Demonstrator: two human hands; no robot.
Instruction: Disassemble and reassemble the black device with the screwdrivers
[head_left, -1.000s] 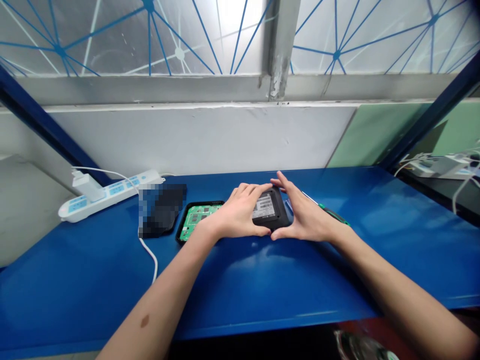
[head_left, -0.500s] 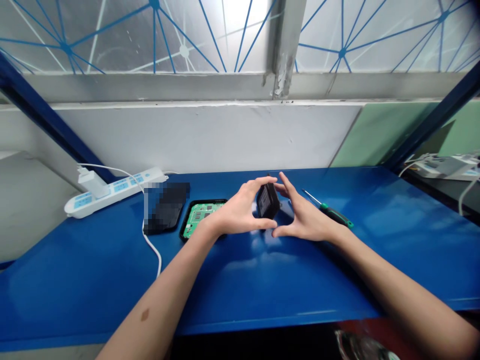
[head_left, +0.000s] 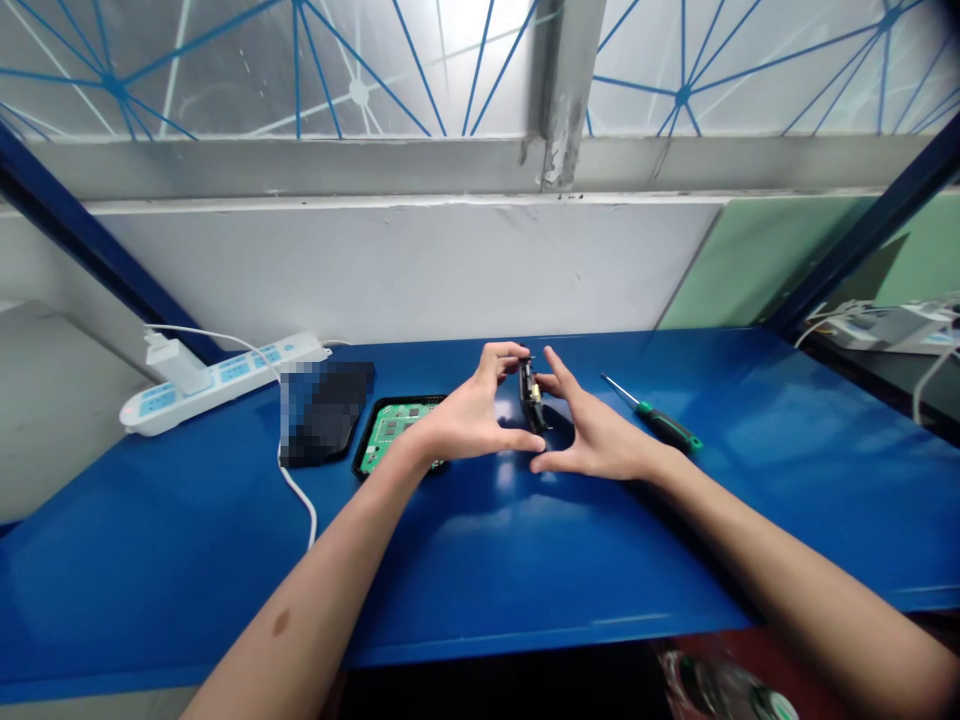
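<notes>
A small black device box (head_left: 530, 394) stands on its edge above the blue bench, held between both hands. My left hand (head_left: 469, 415) grips its left side with thumb below and fingers curled over the top. My right hand (head_left: 592, 432) touches its right side with fingers stretched out and thumb under it. Just left of my left wrist lies an open black case half with a green circuit board (head_left: 392, 428) in it.
A green-handled screwdriver (head_left: 656, 421) lies right of my right hand. A blurred dark object (head_left: 324, 411) sits left of the circuit board. A white power strip (head_left: 217, 380) with a plugged charger and white cable (head_left: 298, 500) lies at the back left. The blue bench (head_left: 480, 560) ends at a white wall.
The black box was lying flat with its label up; both hands have lifted and turned it onto its edge. The screwdriver, once partly hidden by my right hand, now shows fully.
</notes>
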